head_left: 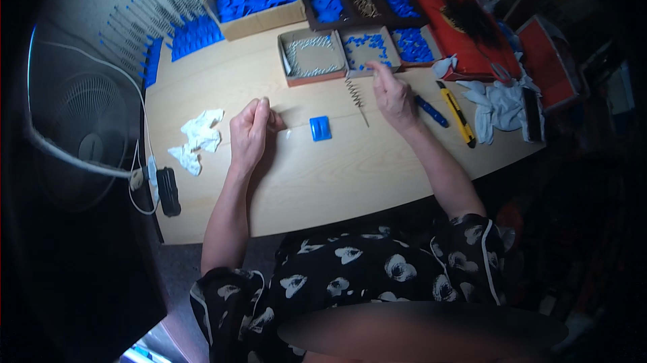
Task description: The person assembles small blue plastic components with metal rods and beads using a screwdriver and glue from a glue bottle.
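Note:
My left hand [251, 128] is closed in a fist above the table, thumb uppermost; whatever its fingers hold, if anything, is hidden. A small blue square plastic piece [321, 128] lies on the table between my hands. My right hand [395, 99] is at the near edge of a shallow box of small blue parts [369, 34], its index finger stretched toward them. I see nothing held in it. Left of that hand, a dark coil spring with a thin straight end [355, 95] lies on the wood.
A box of silvery small parts [313, 78] stands beside the blue ones. Behind are a cardboard box of blue pieces [256, 23] and a dark divided tray [344, 20]. Upright springs on blue bases [195, 41] line the far left. Crumpled white paper [202, 132] and a yellow cutter [458, 115] flank my hands.

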Demonstrator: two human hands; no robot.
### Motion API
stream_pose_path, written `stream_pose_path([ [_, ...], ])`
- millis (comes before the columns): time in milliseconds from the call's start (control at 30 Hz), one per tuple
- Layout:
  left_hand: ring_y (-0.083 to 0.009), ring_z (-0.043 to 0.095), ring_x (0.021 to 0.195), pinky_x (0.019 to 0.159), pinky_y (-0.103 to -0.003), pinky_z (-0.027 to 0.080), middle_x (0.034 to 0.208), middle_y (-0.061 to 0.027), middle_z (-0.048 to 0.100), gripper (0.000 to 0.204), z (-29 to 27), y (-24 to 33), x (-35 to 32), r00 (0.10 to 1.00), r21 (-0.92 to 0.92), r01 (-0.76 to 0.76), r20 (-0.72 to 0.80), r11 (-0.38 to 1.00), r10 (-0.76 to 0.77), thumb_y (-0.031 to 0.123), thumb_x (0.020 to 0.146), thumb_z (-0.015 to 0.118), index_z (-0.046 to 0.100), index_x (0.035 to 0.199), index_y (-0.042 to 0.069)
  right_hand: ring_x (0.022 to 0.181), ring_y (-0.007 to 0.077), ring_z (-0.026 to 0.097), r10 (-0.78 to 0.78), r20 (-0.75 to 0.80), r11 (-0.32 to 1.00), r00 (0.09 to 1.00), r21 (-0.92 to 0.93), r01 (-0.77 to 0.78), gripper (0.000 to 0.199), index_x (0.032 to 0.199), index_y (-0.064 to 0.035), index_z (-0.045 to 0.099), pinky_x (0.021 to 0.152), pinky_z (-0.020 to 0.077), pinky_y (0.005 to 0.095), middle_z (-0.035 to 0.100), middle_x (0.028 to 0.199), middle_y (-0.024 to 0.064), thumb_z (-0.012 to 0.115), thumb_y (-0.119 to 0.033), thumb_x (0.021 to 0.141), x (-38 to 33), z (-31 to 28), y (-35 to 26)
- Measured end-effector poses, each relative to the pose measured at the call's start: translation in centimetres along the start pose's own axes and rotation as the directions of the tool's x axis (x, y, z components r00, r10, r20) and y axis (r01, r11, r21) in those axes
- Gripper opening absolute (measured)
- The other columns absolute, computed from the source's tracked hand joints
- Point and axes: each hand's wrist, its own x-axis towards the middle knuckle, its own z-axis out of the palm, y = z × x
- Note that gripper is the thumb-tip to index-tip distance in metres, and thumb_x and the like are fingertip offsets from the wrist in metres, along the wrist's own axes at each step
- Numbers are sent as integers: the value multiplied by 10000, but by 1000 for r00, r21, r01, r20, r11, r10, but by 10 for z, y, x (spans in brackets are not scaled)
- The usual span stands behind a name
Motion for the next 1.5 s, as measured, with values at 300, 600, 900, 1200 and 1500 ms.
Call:
stream_pose_path([
  [300,-91,610,620,580,-246,474,681,-57,683,459,-3,-6,2,997,60,-63,45,996,61,326,1044,532,690,773,-9,655,280,692,149,4,984,989,97,-149,108,1030,-8,613,591,537,347,672,759,143,619,-89,959,1,-1,4],
  [600,-106,657,655,615,-249,517,719,-79,703,331,-2,-4,-2,996,95,-60,67,994,54,220,1006,611,690,816,-38,625,60,528,178,120,984,977,7,-181,326,976,5,615,566,465,242,581,711,1,834,-148,789,-2,1,-36],
  [900,-92,626,621,583,-252,500,684,-69,691,337,0,-5,-2,994,118,-91,77,989,82,242,995,631,696,812,-34,643,26,536,475,242,794,846,296,-531,195,933,-5,628,561,453,182,612,761,-13,762,-130,868,-1,4,-25],
  [1200,-98,625,604,569,-260,499,668,-77,686,343,-3,-11,-3,991,168,-132,60,977,123,252,989,639,697,809,-35,591,10,500,503,525,611,687,347,-712,297,1177,11,676,510,400,153,651,819,-14,660,-191,960,14,-12,-35],
  [1500,-106,626,593,566,-266,499,666,-82,687,349,-1,-5,0,989,202,-138,81,970,124,260,983,645,695,795,-29,584,13,502,490,426,662,761,386,-642,303,1161,42,661,479,387,173,653,819,-9,663,-172,947,11,2,-31],
])
